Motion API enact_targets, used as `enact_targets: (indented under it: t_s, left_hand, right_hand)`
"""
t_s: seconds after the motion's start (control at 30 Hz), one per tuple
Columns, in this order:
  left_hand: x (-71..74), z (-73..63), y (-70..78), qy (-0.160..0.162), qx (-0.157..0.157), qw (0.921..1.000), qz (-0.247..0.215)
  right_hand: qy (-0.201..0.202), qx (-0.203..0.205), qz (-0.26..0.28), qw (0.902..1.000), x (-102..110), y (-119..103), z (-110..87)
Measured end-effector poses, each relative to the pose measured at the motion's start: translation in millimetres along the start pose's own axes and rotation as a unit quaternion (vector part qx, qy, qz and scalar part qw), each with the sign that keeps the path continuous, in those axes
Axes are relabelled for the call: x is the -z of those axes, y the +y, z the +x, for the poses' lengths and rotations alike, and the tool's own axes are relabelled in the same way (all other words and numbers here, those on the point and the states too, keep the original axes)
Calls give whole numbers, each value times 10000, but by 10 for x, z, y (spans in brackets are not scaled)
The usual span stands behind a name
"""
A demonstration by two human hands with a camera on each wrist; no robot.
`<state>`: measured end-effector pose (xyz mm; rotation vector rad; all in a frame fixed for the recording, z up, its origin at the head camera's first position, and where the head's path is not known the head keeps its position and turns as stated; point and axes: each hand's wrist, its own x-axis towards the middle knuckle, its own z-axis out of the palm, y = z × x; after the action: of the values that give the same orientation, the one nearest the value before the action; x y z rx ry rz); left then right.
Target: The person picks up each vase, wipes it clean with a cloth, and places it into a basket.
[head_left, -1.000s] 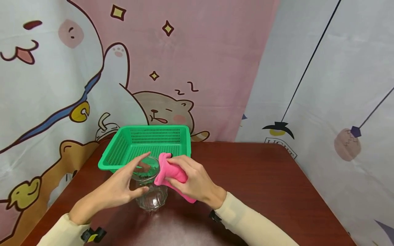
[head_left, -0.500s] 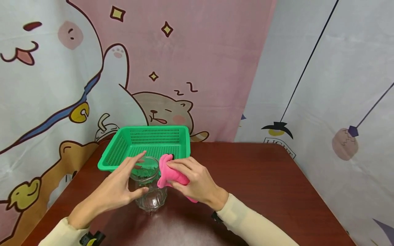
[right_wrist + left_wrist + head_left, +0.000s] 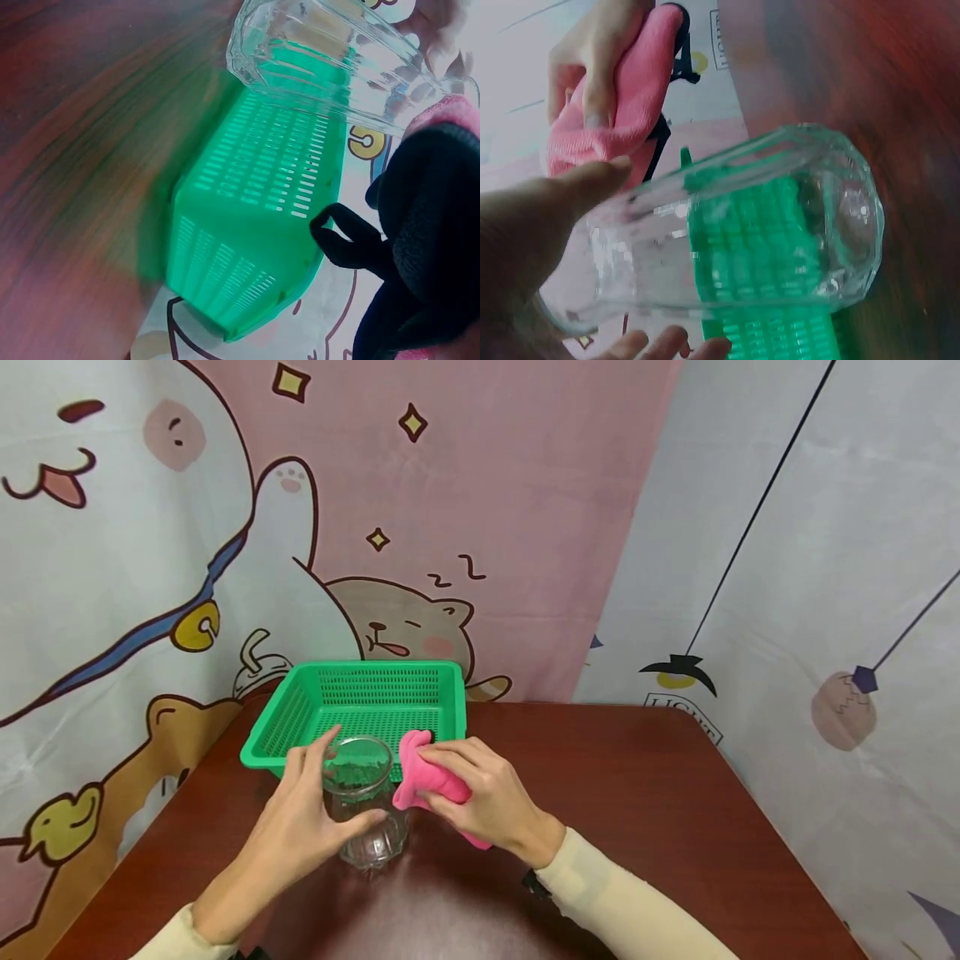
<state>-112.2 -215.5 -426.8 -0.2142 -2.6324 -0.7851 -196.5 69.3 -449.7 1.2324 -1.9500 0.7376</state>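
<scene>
Watching from afar, I begin at the left with the large white cartoon animal on the printed wall cloth (image 3: 112, 560). Next comes the left hand (image 3: 285, 831), reaching in from the near left, its thumb and fingers spread wide around the sides of a clear glass jar (image 3: 362, 800). I cannot tell whether they touch the glass. Beyond the hand, at the far left of the brown table (image 3: 645, 810), stands a green slotted basket (image 3: 378, 687). The jar is upright, mouth up, just on the near side of that basket. My left wrist view gives me the jar's thick, faceted base and the thumb and fingertips on opposite sides of it, which the head view shows less clearly. To the right of the jar, close by its mouth, is a bunched pink cloth item (image 3: 412, 772), pinched between the thumb and fingers of the right hand (image 3: 487, 793). From the head I see it mostly pink; my right wrist view adds a fuzzy black part (image 3: 431, 217) with a small black loop (image 3: 345, 236) beside it.
</scene>
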Motion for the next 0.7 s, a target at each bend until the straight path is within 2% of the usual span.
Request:
enact_targets:
  t_s: [0.13, 0.33, 0.53, 0.7]
  left_hand:
    - [-48, -6, 69, 197, 208, 9996, 58]
    - [-67, 4, 97, 338, 110, 9994, 5]
    - [-24, 40, 75, 222, -180, 9995, -128]
    - [38, 52, 37, -68, -339, 9988, -350]
  right_hand:
    - [-14, -79, 14, 10000, 15, 10, -18]
    - [-70, -221, 68, 9997, 25, 8, -52]
    - [-85, -343, 179, 9992, 30, 0, -86]
    - [-140, -475, 289, 9984, 37, -1, -120]
